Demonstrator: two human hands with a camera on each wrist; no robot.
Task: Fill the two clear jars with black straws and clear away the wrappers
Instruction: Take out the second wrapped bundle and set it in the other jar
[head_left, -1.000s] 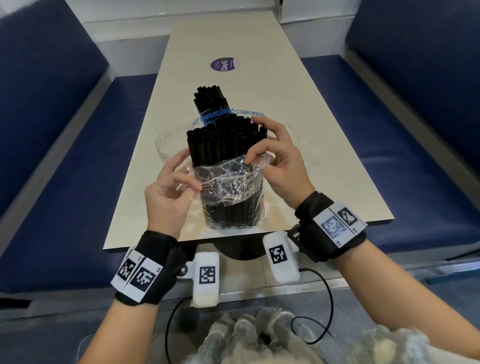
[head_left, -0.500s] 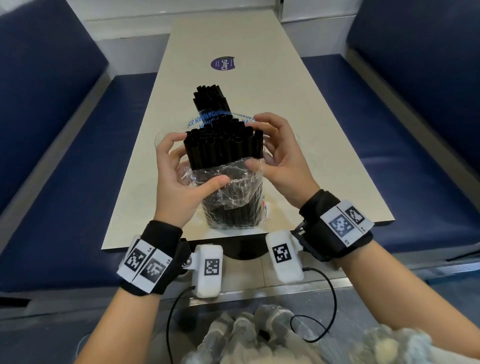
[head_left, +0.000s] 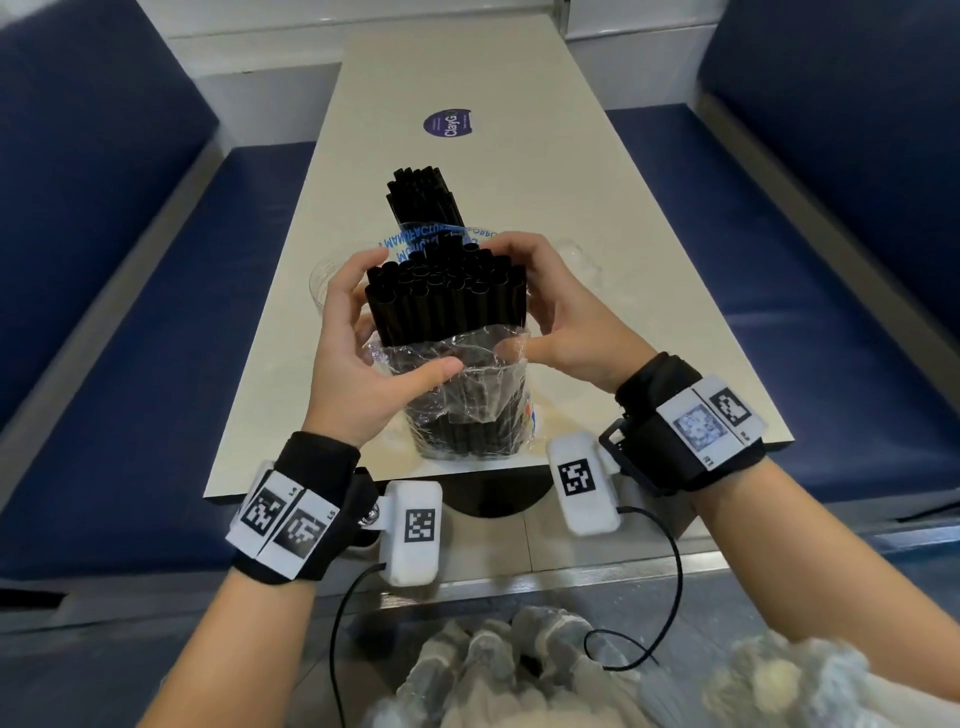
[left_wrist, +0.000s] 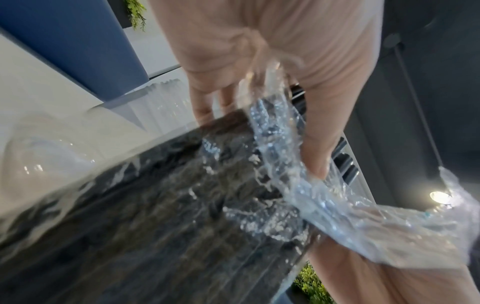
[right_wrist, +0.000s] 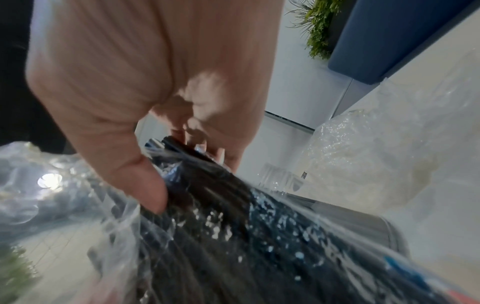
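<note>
A bundle of black straws (head_left: 447, 306) stands upright near the table's front edge. A clear wrapper (head_left: 467, 384) is bunched round its lower half. My left hand (head_left: 358, 322) curls round the bundle's left side, thumb on the wrapper's rim. My right hand (head_left: 550, 306) clasps the right side the same way. In the left wrist view the left hand's fingers (left_wrist: 319, 144) press the crinkled wrapper (left_wrist: 337, 205) against the straws (left_wrist: 182, 205). The right wrist view shows the right hand's thumb (right_wrist: 145, 185) on the straws (right_wrist: 233, 246). A clear jar (head_left: 318, 280) shows behind my left hand.
A second straw bundle (head_left: 423, 200) in a blue-printed wrapper (head_left: 415, 241) stands just behind. Crumpled clear plastic (head_left: 576, 257) lies right of it. The beige table (head_left: 467, 78) carries a round purple sticker (head_left: 451, 123). Blue benches (head_left: 810, 249) flank both sides.
Both hands let go of the wrapper's rim, which they were pinching, and moved up to clasp the bare top of the near straw bundle.
</note>
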